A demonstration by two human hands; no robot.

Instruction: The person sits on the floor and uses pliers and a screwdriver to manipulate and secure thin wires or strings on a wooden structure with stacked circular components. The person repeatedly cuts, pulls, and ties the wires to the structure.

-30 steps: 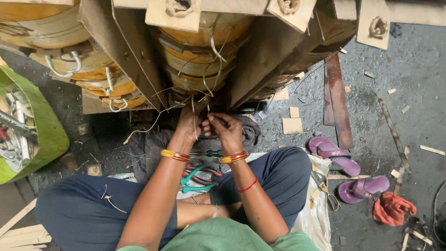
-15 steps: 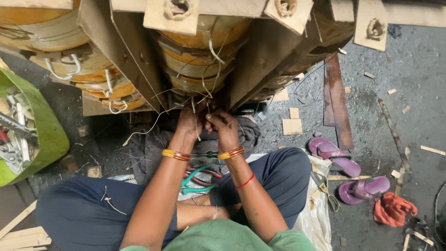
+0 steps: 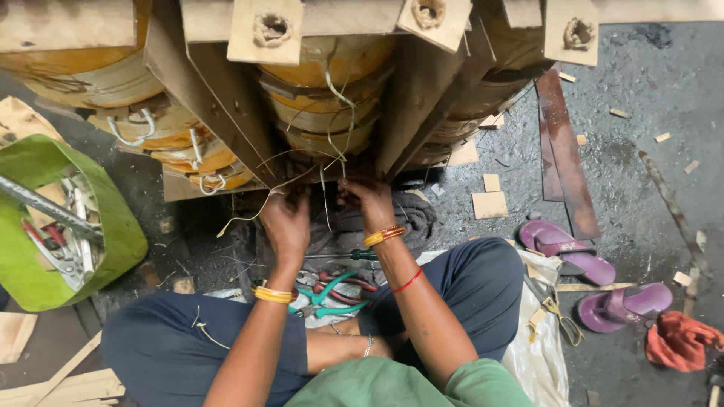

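We saw a large transformer (image 3: 324, 90) filling the top of the view, its yellow-taped coil windings set between wooden spacer boards. Everything else lay around that transformer. Below it sat the person, cross-legged on the grey floor (image 3: 641, 173) in dark blue trousers and a green top. Left of the transformer's base stood a green tool bag (image 3: 113, 241) holding metal tools. Right of the base lay a pair of purple sandals (image 3: 581, 264), and beyond them an orange rag (image 3: 679, 339). In the lap below the transformer rested teal-handled pliers (image 3: 332, 298).

At the foot of the middle coil we found both hands. The left hand (image 3: 285, 218) was curled, its grip closed, and the pale binding strings (image 3: 324, 162) hanging from the coil reached down to it. The right hand (image 3: 367, 197) sat just beside it, fingers bent in at the same strings; we could not tell whether its grip pinched one. Both wrists wore orange-and-yellow bangles.
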